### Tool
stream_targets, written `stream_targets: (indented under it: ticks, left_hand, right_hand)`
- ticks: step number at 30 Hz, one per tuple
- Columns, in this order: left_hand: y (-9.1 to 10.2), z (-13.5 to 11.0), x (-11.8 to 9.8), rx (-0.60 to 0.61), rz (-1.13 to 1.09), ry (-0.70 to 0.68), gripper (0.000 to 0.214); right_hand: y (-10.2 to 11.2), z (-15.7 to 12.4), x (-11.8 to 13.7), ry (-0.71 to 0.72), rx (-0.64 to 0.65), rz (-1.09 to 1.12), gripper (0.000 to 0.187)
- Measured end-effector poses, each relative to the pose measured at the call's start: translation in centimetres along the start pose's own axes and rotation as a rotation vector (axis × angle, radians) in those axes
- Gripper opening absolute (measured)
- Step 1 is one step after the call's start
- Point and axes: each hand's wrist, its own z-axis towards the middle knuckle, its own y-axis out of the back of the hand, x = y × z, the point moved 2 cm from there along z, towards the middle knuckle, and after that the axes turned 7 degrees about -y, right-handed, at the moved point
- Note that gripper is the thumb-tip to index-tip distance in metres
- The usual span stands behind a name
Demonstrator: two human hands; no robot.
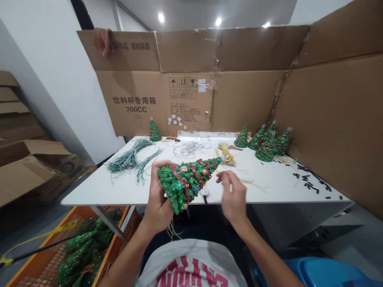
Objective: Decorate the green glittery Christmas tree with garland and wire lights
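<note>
A small decorated Christmas tree (188, 181) with red garland and little baubles lies tilted on its side in the air, its tip toward the right. My left hand (158, 199) is wrapped round its base from the left. Some thin wires (173, 231) hang below that hand. Close to the tree's tip, my right hand (233, 195) has its fingers curled with thumb and forefinger near each other, partly blurred. Whether anything fine sits between those fingers I cannot make out. A small white round object (204, 194) shows behind the tree at the table's front edge.
On the white table (98, 191) lie green wires (131, 157), yellow wires (226, 153), tangled thin wire (191, 147) and black bits (311, 181). More trees (266, 145) stand back right, one tree (154, 130) back left. Cardboard walls (248, 95) enclose the rear. An orange crate (44, 255) holds trees below left.
</note>
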Motion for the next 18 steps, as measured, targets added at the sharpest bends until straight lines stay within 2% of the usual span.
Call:
stream_targets:
  ticks: [2,4,6,8,10,13,18]
  left_hand:
    - [-0.3,-0.1,-0.8,-0.006,-0.058,0.022,0.021]
    - [-0.8,-0.4,-1.7,0.002,-0.092,0.007,0.018]
    - [-1.4,-0.7,-2.5,0.049,-0.095,-0.051,0.013]
    - [-1.9,-1.1,-3.1,0.095,-0.112,-0.105,0.014]
    - [-2.3,-1.4,-3.5,0.115,-0.126,-0.134,0.013]
    - [-2.4,-1.6,-3.8,0.123,-0.123,-0.152,0.011]
    - [-2.3,-1.6,-4.2,0.154,-0.111,-0.117,0.009]
  right_hand:
    - [1.1,-1.0,1.9,-0.043,0.016,0.171,0.042]
    - [1.6,-2.6,3.7,-0.107,0.102,0.347,0.043]
    - [1.4,-4.5,5.0,-0.362,0.285,0.789,0.04]
    - [1.2,-6.1,6.1,-0.519,0.348,1.027,0.048]
    - [1.3,-7.2,6.9,-0.624,0.312,1.125,0.059]
    - [1.6,-7.9,7.6,-0.705,0.297,1.168,0.07]
    - [1.9,-7.7,8.3,-0.74,0.331,1.227,0.07]
